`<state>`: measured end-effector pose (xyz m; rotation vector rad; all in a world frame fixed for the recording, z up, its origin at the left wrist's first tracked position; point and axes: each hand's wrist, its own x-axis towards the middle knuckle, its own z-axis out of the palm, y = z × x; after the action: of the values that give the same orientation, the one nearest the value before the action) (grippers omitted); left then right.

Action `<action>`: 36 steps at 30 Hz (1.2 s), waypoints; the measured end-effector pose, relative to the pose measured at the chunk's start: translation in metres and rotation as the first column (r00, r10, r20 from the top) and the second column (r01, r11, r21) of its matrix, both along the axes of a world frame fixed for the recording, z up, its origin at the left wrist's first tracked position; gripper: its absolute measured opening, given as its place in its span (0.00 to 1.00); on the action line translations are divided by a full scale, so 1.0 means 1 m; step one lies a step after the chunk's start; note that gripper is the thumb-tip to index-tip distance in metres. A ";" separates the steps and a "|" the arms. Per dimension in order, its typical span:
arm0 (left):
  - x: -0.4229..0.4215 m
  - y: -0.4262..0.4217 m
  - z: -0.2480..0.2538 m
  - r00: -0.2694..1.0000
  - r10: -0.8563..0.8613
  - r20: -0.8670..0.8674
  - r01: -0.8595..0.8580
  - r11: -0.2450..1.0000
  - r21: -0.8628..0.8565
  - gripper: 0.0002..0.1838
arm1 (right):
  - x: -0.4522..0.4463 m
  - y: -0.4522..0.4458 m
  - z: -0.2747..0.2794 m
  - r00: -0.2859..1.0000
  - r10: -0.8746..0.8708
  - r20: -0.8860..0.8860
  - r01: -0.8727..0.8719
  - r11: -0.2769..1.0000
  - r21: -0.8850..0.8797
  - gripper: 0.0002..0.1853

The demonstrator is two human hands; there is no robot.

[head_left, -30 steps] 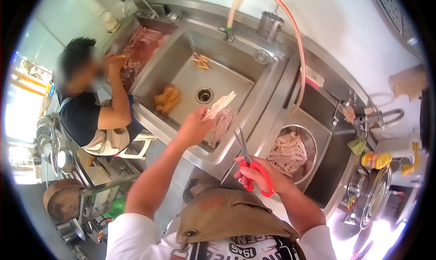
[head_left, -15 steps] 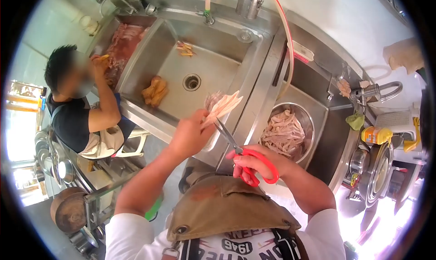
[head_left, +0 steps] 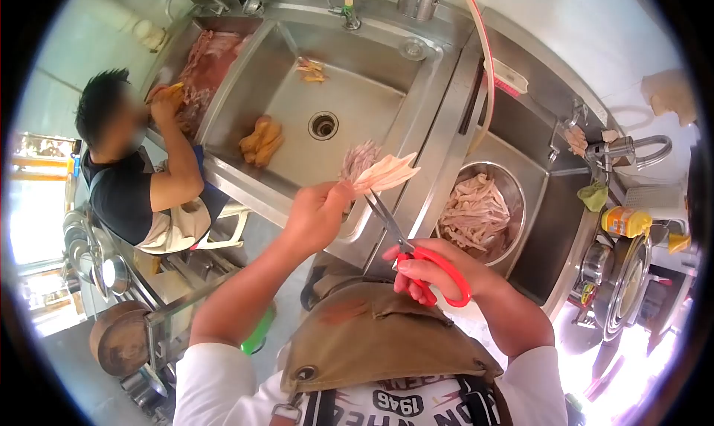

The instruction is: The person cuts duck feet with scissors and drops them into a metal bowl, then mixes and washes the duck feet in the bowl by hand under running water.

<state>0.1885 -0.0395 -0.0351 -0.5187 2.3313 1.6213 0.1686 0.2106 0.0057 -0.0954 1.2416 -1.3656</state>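
Observation:
My left hand (head_left: 318,214) is closed, pinching a pale, ridged, fan-shaped piece of meat (head_left: 388,173) by its narrow end over the front edge of the sink. In my right hand (head_left: 442,266) is a pair of scissors (head_left: 387,219) with red handles, its fingers through and around the loops. The blade tips sit just below the meat, near my left fingertips; whether they touch it I cannot tell. Behind the piece lies a pinkish-purple heap of meat (head_left: 360,159), partly hidden. Right of it, a round metal bowl (head_left: 520,203) holds many similar pale strips (head_left: 474,212).
The large steel sink (head_left: 357,91) contains yellowish poultry (head_left: 261,140) and small yellow pieces (head_left: 312,70). A seated co-worker (head_left: 123,180) handles something yellow at the left basin (head_left: 204,76). A hose (head_left: 487,61) hangs down near the right basin (head_left: 554,225).
The meat piece and scissors have shifted slightly right in view as the camera moved. The piece now lies flatter, fanned toward the right. Both hands keep their holds.

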 end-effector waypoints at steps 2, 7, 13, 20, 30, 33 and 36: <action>0.001 0.001 0.006 1.000 -0.017 -0.024 0.018 0.999 0.043 0.22 | 0.000 0.000 0.000 1.000 0.015 -0.003 -0.015 1.000 0.014 0.26; 0.004 0.001 0.012 0.997 -0.048 -0.053 0.047 0.999 -0.006 0.22 | -0.002 -0.002 0.000 0.999 0.040 -0.021 -0.039 0.998 0.042 0.27; 0.007 0.003 0.014 0.986 -0.133 -0.103 0.117 0.983 -0.144 0.21 | 0.001 -0.002 0.001 0.999 0.034 -0.006 -0.034 0.999 0.037 0.29; 0.008 0.005 0.013 0.936 -0.230 -0.265 0.157 0.950 -0.269 0.16 | 0.004 -0.003 0.001 0.999 0.038 0.005 -0.038 0.997 0.064 0.28; 0.005 0.009 0.018 0.888 -0.331 -0.319 0.210 0.910 -0.358 0.11 | 0.002 -0.003 0.000 0.999 0.035 0.014 -0.036 0.998 0.049 0.25; 0.006 0.005 0.013 0.832 -0.446 -0.330 0.276 0.849 -0.450 0.06 | 0.001 -0.003 0.001 1.000 0.023 0.017 -0.024 0.998 0.052 0.24; 0.008 0.010 0.013 0.826 -0.430 -0.364 0.238 0.852 -0.467 0.02 | 0.003 -0.002 0.002 1.000 0.002 0.013 -0.002 0.999 0.045 0.24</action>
<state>0.1966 -0.0299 -0.0218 0.2570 2.9127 1.1805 0.1719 0.2082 0.0074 -0.0565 1.2602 -1.3343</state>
